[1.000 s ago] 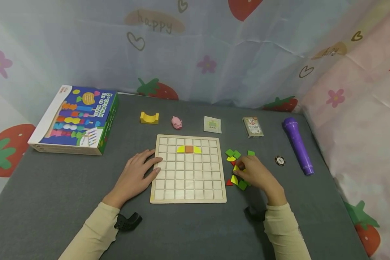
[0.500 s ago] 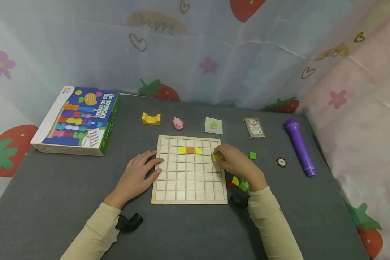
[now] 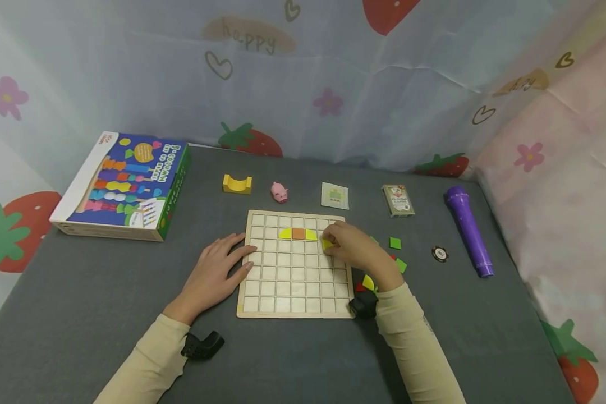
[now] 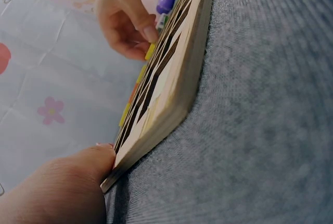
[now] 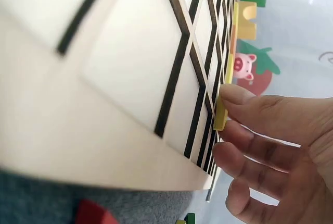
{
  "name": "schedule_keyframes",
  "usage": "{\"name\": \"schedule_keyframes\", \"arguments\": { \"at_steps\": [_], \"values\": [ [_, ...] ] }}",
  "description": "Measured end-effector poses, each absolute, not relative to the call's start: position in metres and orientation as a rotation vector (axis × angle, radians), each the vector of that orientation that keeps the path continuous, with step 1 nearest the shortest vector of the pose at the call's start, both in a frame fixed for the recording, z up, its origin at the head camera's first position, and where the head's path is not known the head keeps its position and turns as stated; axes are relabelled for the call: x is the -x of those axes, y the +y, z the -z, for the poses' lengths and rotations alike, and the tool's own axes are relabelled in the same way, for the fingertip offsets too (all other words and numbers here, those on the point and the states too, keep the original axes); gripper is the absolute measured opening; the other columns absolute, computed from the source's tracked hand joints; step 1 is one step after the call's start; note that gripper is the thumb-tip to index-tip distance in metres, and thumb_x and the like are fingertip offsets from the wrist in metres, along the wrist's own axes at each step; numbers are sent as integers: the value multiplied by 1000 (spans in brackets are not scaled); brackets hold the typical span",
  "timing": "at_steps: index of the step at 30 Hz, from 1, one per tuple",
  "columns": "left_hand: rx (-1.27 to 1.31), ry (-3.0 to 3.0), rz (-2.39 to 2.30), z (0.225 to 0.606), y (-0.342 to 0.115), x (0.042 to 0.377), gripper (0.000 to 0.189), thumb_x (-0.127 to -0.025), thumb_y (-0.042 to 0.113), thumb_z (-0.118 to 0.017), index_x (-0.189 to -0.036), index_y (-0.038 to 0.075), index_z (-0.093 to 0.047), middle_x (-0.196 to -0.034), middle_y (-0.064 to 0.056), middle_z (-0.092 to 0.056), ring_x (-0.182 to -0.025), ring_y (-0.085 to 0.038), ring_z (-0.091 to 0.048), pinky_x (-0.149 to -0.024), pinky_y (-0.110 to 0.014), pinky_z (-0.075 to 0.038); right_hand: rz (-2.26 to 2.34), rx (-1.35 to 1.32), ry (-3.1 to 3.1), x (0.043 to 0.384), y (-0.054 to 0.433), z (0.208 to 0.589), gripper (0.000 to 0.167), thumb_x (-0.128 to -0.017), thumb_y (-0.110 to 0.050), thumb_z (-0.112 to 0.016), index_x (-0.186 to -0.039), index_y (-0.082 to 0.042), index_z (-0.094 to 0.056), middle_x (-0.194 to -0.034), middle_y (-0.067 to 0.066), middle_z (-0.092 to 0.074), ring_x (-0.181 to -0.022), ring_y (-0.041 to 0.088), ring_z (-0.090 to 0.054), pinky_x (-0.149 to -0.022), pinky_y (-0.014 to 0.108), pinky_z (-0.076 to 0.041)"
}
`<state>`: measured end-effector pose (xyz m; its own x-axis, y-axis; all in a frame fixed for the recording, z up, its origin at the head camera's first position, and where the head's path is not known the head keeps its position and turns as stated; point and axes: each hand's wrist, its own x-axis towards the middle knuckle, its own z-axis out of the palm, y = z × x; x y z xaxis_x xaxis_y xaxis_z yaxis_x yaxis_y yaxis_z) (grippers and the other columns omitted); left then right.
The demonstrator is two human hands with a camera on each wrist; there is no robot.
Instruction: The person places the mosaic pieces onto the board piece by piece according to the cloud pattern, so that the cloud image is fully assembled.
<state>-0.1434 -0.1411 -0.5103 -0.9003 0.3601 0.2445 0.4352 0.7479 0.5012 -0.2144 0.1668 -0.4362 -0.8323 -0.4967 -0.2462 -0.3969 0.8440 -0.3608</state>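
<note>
A wooden grid board (image 3: 295, 315) lies on the table. Near its top, a row holds a yellow rounded tile (image 3: 285, 233), an orange square tile (image 3: 298, 234) and another yellow rounded tile (image 3: 311, 234). Over the upper right cells, my right hand (image 3: 356, 249) pinches a yellow tile (image 5: 221, 113) between thumb and index finger, close against the board's surface in the right wrist view. My left hand (image 3: 214, 278) rests with extended fingers at the board's left edge, its fingertips on the rim.
Right of the board lie loose tiles, among them a green square (image 3: 395, 243) and a red one (image 3: 360, 287). Behind it stand a yellow block (image 3: 237, 184), a pink pig (image 3: 279, 192), a pattern card (image 3: 335, 196) and playing cards (image 3: 398, 201). A boxed toy (image 3: 121, 185) and purple flashlight-like tube (image 3: 469, 231) flank them.
My right hand has moved left from the loose tiles to the board's upper right, bringing a yellow tile in its fingers. The left hand has stayed at the board's edge.
</note>
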Motion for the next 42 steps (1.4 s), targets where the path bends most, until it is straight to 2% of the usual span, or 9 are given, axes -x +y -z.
{"name": "schedule_keyframes", "arguments": {
  "at_steps": [8, 25, 31, 37, 42],
  "values": [
    [635, -2819, 852, 508, -142, 143, 41, -97, 38, -55, -134, 20, -57, -148, -12, -41, -139, -33, -32, -112, -56, -21, 474, 715, 2671, 214, 167, 436, 29, -90, -15, -68, -117, -6, -63, -108, 7, -63, -100, 21, -60, -88, 37, -51],
    [627, -2849, 854, 506, -139, 145, 42, -97, 39, -54, -135, 21, -55, -149, -11, -39, -140, -32, -31, -113, -56, -20, 452, 727, 2711, 210, 162, 434, 22, -90, -12, -67, -111, -7, -65, -103, 6, -64, -94, 20, -60, -84, 36, -51],
    [627, -2849, 849, 508, -141, 145, 42, -97, 39, -53, -135, 21, -55, -150, -10, -39, -141, -32, -30, -113, -56, -20, 502, 717, 2707, 209, 164, 436, 22, -90, -11, -68, -111, -7, -64, -105, 6, -63, -95, 20, -60, -85, 36, -51],
    [633, -2856, 842, 508, -140, 145, 43, -97, 40, -53, -136, 22, -54, -150, -10, -38, -141, -32, -30, -113, -56, -19, 573, 647, 2736, 205, 184, 427, 24, -92, -13, -65, -115, -5, -62, -110, 9, -62, -98, 23, -60, -82, 38, -52],
    [632, -2851, 844, 509, -141, 144, 42, -97, 39, -53, -135, 21, -55, -150, -10, -39, -141, -32, -30, -113, -56, -20, 583, 573, 2783, 196, 213, 416, 24, -94, -12, -62, -116, -3, -61, -108, 10, -62, -92, 24, -61, -77, 40, -52]
  ]
}}
